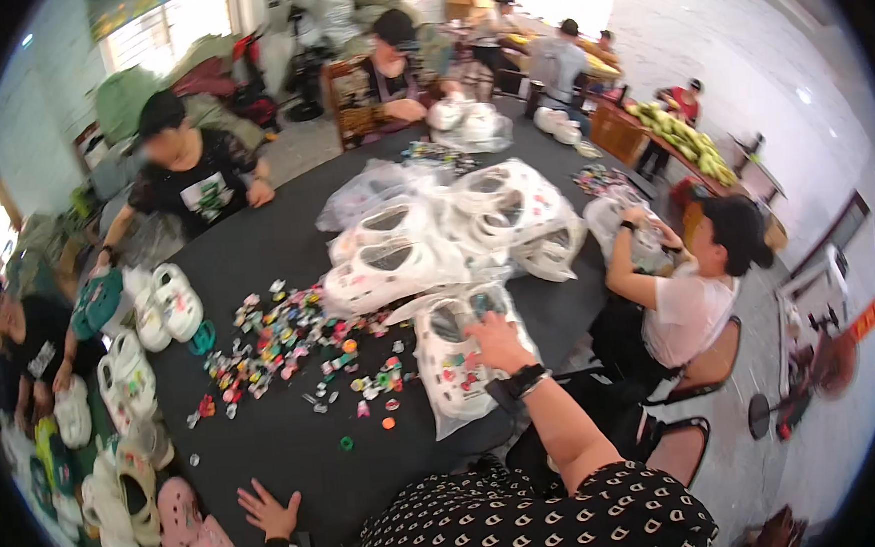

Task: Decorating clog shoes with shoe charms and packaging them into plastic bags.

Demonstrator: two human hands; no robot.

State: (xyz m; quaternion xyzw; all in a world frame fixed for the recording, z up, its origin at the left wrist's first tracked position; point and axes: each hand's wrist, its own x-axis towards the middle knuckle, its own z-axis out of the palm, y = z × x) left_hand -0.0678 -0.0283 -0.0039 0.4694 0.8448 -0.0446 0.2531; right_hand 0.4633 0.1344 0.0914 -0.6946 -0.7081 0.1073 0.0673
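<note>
Nearest me, at the bottom of my head view, is a black garment with a pale repeating pattern [533,518]. To its left I have the left hand [270,509] at the near edge of the dark desk [248,446], its fingers spread apart and holding nothing. Beside it, further left, I see pink clogs [182,520].

My right hand [499,342], a black band [528,378] at its wrist, lies on a bagged pair of white clogs [454,381] near the desk's right-hand edge. Its fingers reach over the top; I cannot tell whether they grip the bag or only rest there.

Left of that pair I make out a green ring [346,444] and an orange disc [389,424], then a scatter of colourful charms [277,343]. Just beyond the pair, more bagged white clogs [397,271] are heaped. To the right, a co-worker in a pale top [695,313] handles another clear bag [607,225].

Across the desk I see a person in a dark cap [397,75], with bulging sacks [321,10] farther back.
</note>
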